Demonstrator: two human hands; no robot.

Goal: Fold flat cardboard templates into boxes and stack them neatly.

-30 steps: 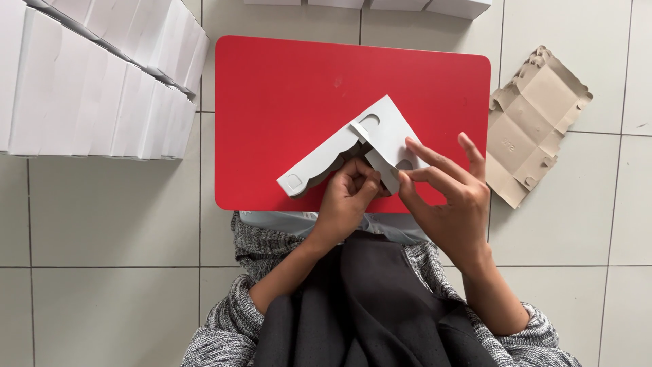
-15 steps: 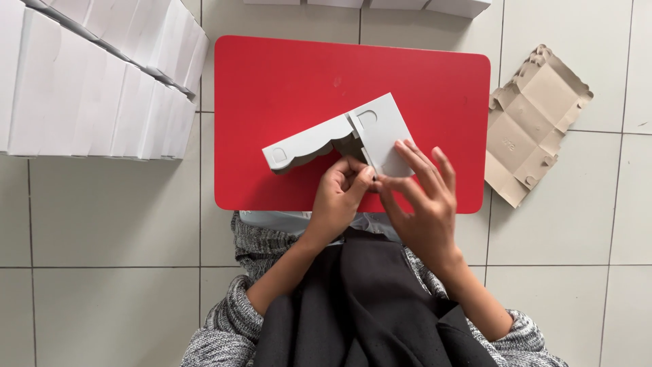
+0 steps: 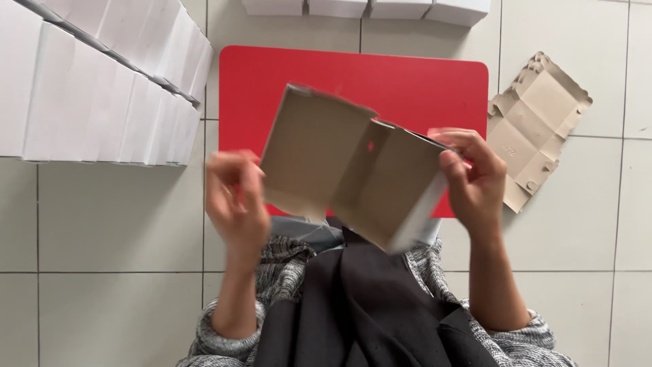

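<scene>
A partly folded cardboard box blank (image 3: pixel 346 170) is lifted toward the camera above the red table (image 3: pixel 353 78), its brown inner side facing me and a white outer edge showing at its lower right. My right hand (image 3: pixel 472 180) grips its right edge. My left hand (image 3: pixel 234 197) is blurred at the blank's left edge, fingers curled; whether it grips the card is unclear.
A flat brown die-cut blank (image 3: pixel 536 126) lies on the tiled floor right of the table. Rows of assembled white boxes (image 3: pixel 95 88) stack at the upper left, and more white boxes (image 3: pixel 367 7) line the top edge.
The blank has left the red table and been turned over, brown side up, much nearer the camera. Both hands rose and spread apart to its two sides.
</scene>
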